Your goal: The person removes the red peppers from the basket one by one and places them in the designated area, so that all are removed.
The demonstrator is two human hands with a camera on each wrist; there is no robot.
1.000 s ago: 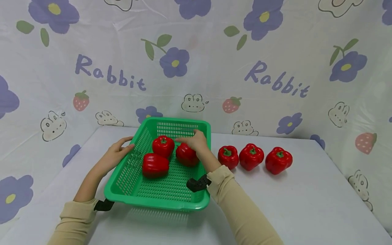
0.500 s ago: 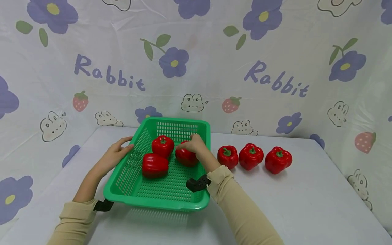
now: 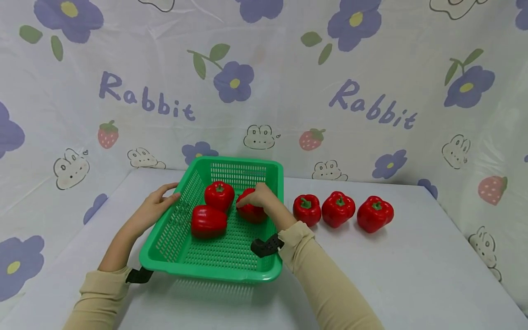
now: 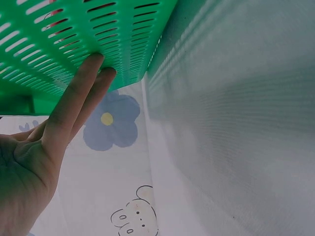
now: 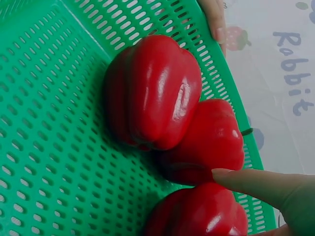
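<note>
The green perforated plastic basket point(image 3: 210, 273) contains three red bell peppers: one on its side point(image 3: 208, 222), one upright behind it point(image 3: 219, 196), and one at the right point(image 3: 250, 213). My right hand point(image 3: 264, 197) reaches over the basket's right side and grips the right-hand pepper from above. In the right wrist view a digit points across that pepper point(image 5: 202, 211), while the rest of the hand is mostly out of frame. My left hand point(image 3: 151, 210) is at the basket's left rim; in the left wrist view its straight fingers point(image 4: 74, 103) touch the outer slotted wall.
Three more red bell peppers, a left one point(image 3: 307, 210), a middle one point(image 3: 338, 209) and a right one point(image 3: 374, 214), stand in a row on the white table point(image 3: 392, 275) right of the basket. A patterned cloth point(image 3: 288, 91) hangs behind the table.
My right hand has lowered a little, and its fingers have drawn in over the right-hand pepper in the basket. The left hand, basket and other peppers stay put.
</note>
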